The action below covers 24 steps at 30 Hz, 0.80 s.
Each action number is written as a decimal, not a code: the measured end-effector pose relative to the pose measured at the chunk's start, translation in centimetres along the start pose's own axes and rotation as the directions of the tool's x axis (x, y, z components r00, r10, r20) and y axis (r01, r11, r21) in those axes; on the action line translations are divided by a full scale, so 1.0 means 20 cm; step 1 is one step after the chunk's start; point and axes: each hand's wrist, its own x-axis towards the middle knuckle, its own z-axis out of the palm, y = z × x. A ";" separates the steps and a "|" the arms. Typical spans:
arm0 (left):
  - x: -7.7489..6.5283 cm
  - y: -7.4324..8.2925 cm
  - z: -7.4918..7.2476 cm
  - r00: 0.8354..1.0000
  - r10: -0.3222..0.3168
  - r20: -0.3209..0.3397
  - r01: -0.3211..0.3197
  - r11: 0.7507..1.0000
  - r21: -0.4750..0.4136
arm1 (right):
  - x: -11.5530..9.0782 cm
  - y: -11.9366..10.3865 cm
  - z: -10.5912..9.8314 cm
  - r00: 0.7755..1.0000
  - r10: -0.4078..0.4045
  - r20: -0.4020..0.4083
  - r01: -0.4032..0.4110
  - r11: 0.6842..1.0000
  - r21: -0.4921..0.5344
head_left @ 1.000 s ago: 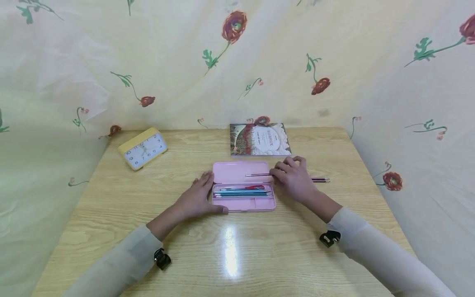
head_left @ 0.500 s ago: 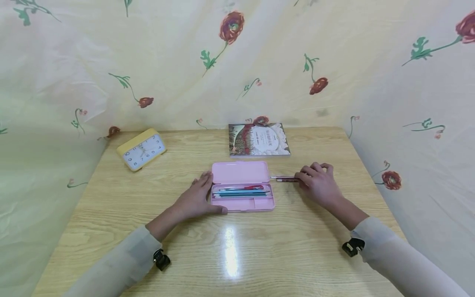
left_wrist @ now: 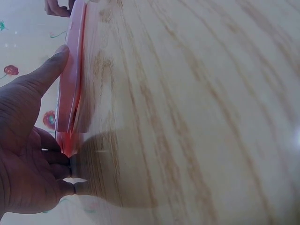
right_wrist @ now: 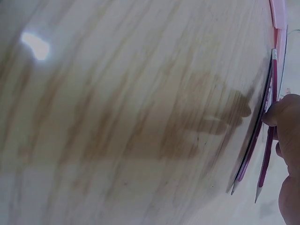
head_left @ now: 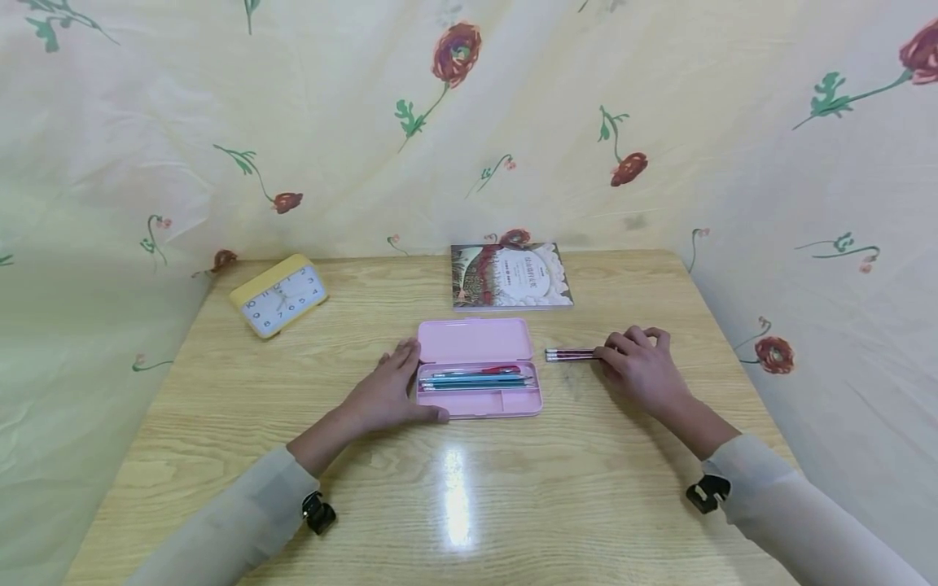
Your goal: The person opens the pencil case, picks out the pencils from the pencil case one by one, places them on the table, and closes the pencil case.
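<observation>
Yellow clock point(head_left: 279, 296) far left on wooden table point(head_left: 381, 505); book point(head_left: 511, 276) near back edge; flower-patterned cloth point(head_left: 330, 98) behind.

White glare point(head_left: 457, 496) streaks the bright table point(head_left: 564, 513) in the head view; both wrist views look dimmer, hazier.

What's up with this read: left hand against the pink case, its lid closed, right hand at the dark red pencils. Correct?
One error: the lid isn't closed. The head view shows it open, folded back behind the pink case. Left hand against the case and right hand at the dark red pencils stand.
</observation>
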 end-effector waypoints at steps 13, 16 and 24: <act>0.01 -0.01 0.01 1.000 0.000 -0.004 0.000 1.000 0.000 | -0.02 0.00 0.01 1.000 0.013 0.014 -0.013 1.000 -0.006; 0.01 -0.02 0.01 1.000 -0.002 0.000 0.002 1.000 0.002 | -0.02 -0.01 0.01 1.000 0.017 0.023 -0.017 1.000 -0.005; 0.01 -0.01 0.01 1.000 -0.007 0.000 0.007 1.000 0.006 | -0.03 0.00 0.03 1.000 0.007 0.016 -0.006 1.000 -0.003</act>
